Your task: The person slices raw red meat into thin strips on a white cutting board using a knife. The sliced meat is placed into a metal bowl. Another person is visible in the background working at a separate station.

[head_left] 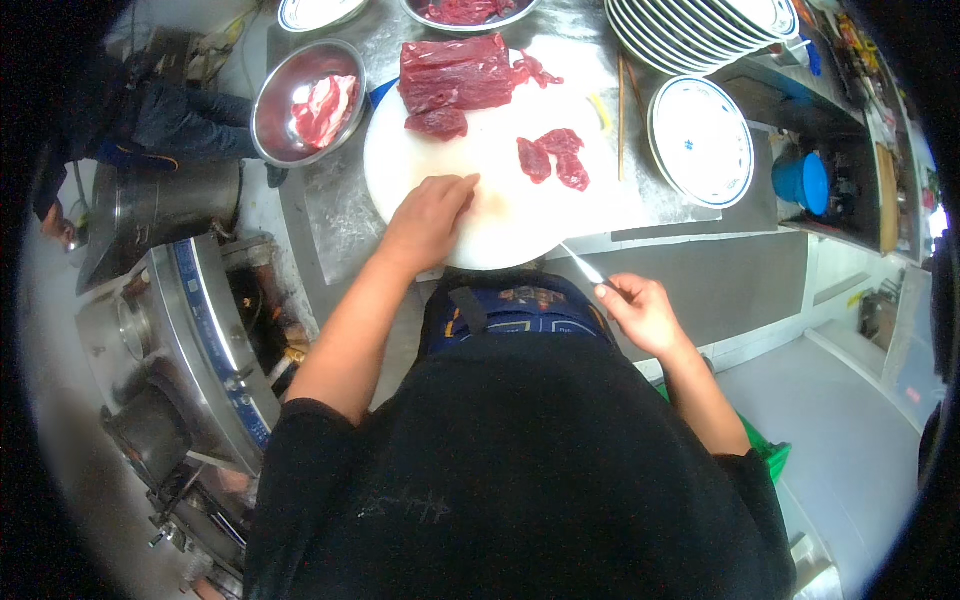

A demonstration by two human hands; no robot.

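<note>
My left hand (431, 221) is palm down over the near left part of a round white cutting board (517, 240). Its palm and part of the fingers are hidden, so I cannot tell whether anything is under them. Off the board's near right edge, my right hand (641, 309) grips a knife (585, 266) by its dark handle, the blade pointing up and left toward the board. A large block of raw red meat (457, 71) lies at the board's far side, with a smaller chunk (437, 124) against its near edge. Several cut meat pieces (561, 156) lie right of centre.
A steel bowl (274, 124) with fatty meat stands left of the board, another bowl (469, 26) with meat behind it. Plates (701, 142) and a tall plate stack (675, 37) are at right, near chopsticks (621, 120). Another person's leg (195, 124) shows at far left.
</note>
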